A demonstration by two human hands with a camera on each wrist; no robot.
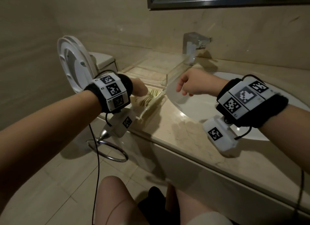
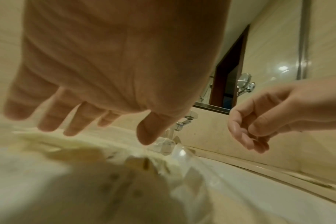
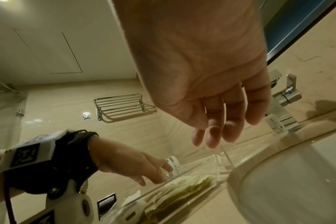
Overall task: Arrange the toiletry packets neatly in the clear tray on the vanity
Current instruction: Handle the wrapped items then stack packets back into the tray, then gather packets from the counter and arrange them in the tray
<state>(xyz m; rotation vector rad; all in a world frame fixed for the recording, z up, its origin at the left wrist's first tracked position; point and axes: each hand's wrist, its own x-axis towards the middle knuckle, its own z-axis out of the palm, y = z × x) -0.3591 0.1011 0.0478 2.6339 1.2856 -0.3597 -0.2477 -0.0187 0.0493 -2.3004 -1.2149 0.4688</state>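
Head view: one clear tray (image 1: 165,81) on the vanity (image 1: 176,124), beside one sink (image 1: 198,107) and near one faucet (image 1: 191,48). Toiletry packets (image 1: 147,98) inside the tray's near end, overlapped, number unclear. Left hand (image 1: 138,88) above the packets, fingers (image 2: 48,113) spread, nothing held. Right hand (image 1: 192,84) over the sink edge, fingers (image 3: 213,133) loosely together, empty.

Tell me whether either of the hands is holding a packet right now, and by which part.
Nothing is held. The left hand hangs with fingers spread over the packets in the clear tray; the right hand hangs loosely curled and empty beside it.
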